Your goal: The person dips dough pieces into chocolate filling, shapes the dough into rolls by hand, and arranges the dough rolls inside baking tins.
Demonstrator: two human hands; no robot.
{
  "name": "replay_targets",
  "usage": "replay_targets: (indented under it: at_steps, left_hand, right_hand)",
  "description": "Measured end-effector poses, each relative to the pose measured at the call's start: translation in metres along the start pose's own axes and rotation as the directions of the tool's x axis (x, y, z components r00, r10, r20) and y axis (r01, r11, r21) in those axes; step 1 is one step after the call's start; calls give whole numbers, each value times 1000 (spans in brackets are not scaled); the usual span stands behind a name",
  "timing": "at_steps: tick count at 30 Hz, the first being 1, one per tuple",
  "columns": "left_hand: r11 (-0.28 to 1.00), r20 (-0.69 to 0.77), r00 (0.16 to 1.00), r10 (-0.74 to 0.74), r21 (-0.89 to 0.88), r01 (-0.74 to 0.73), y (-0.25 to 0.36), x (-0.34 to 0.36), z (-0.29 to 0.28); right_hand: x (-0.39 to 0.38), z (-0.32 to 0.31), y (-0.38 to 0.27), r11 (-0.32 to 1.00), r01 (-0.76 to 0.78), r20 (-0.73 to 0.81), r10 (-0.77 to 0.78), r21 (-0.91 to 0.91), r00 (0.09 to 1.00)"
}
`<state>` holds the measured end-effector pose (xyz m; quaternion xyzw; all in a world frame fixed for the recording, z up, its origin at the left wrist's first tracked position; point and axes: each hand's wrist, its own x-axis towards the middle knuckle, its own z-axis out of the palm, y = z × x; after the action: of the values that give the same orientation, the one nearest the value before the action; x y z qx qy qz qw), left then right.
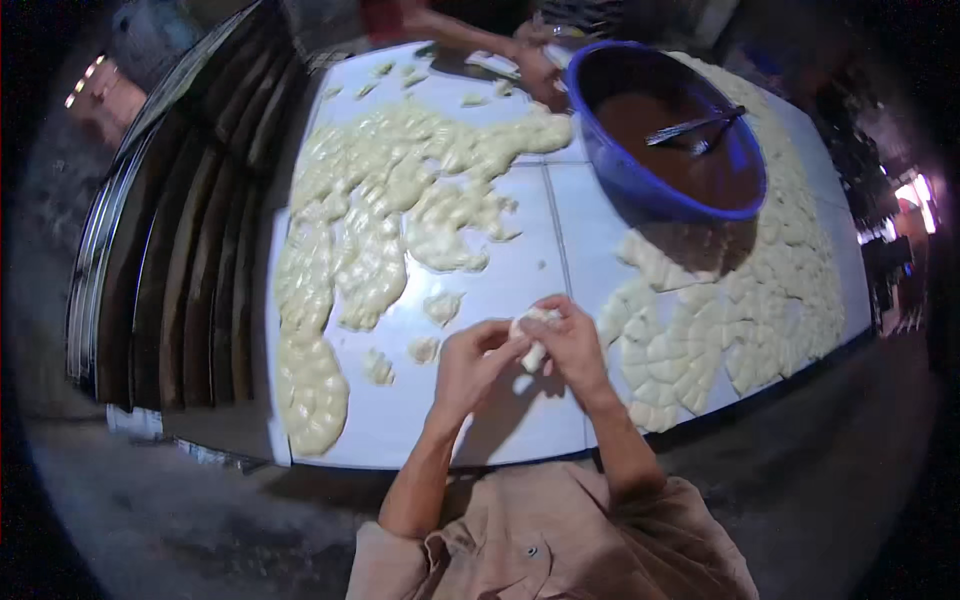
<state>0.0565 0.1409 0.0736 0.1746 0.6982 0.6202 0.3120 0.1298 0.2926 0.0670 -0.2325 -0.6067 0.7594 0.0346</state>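
Observation:
Between my two hands, above the near middle of the white table (545,420), is a small pale piece of dough (532,362). My left hand (475,358) pinches it from the left with thumb and fingers. On its other side my right hand (570,345) has its fingers closed round it. Three loose dough bits lie left of my hands, the nearest being a flat dough piece (424,350). A wide spread of shiny yellowish dough (370,200) covers the left part of the table. Flattened dough pieces (720,330) lie packed together on the right.
A large blue basin (640,190) of brown liquid stands at the back right, with a dark-handled utensil (695,128) in it. At the far edge another person's arm (470,35) reaches over the table. Stacked dark trays (180,240) stand along the left.

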Motion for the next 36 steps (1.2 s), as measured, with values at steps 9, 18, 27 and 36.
replay_targets:
  at_steps: [9, 18, 27, 36]
  left_hand:
    - [988, -141, 979, 148, -17, -152, -18, 30, 51]
    - [777, -207, 811, 548, -232, -585, 10, 72, 142]
    - [953, 104, 986, 128, -289, -93, 8, 78, 113]
    - [996, 89, 995, -49, -64, 55, -8, 69, 68]
  right_hand:
    - [-3, -43, 0, 887, 253, -271, -371, -386, 888]
    - [-10, -62, -67, 686, 130, -20, -166, 716, 986]
    - [90, -179, -151, 923, 384, -110, -380, 10, 918]
    - [200, -262, -127, 137, 117, 134, 123, -984, 983]
